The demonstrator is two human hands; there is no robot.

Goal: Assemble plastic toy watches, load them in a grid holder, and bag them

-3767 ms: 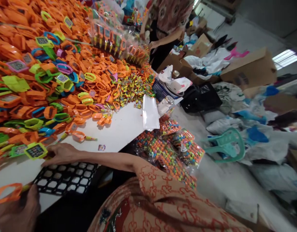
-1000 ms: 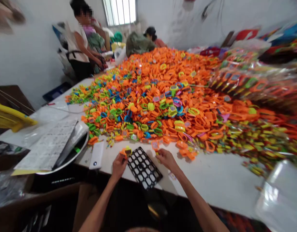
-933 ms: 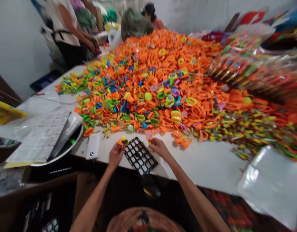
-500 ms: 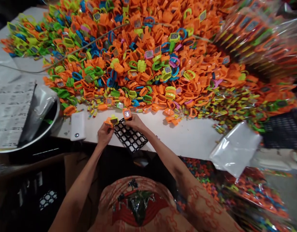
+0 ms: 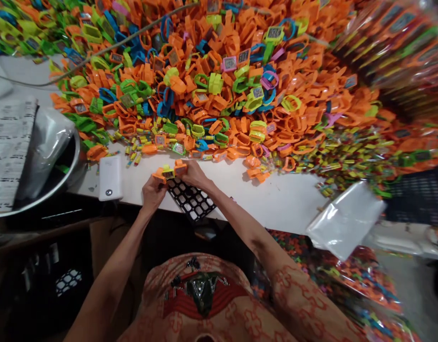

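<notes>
My left hand [image 5: 154, 191] is closed on toy watches, an orange one [image 5: 159, 177] and a yellow one [image 5: 168, 172] with a grey face. Right beside them, my right hand [image 5: 193, 174] pinches another orange toy watch [image 5: 180, 167]. The watches in the two hands meet or nearly meet; I cannot tell if they touch. Below the hands a black grid basket [image 5: 193, 201] lies on the white table [image 5: 276, 192], partly covered by my right hand and forearm. A big heap of toy watches [image 5: 219, 102], mostly orange, spreads behind.
Left of my hands lies a white power bank [image 5: 110, 178], beside a white-rimmed tub [image 5: 76, 161] with plastic and a printed sheet [image 5: 8, 152]. Small yellow-and-red pieces [image 5: 350, 152] and a clear plastic packet [image 5: 347, 218] are at right. A cord [image 5: 115, 45] crosses the heap.
My right hand has brought its orange watch down and left, up against the watches in my left hand. The camera view has shifted slightly.
</notes>
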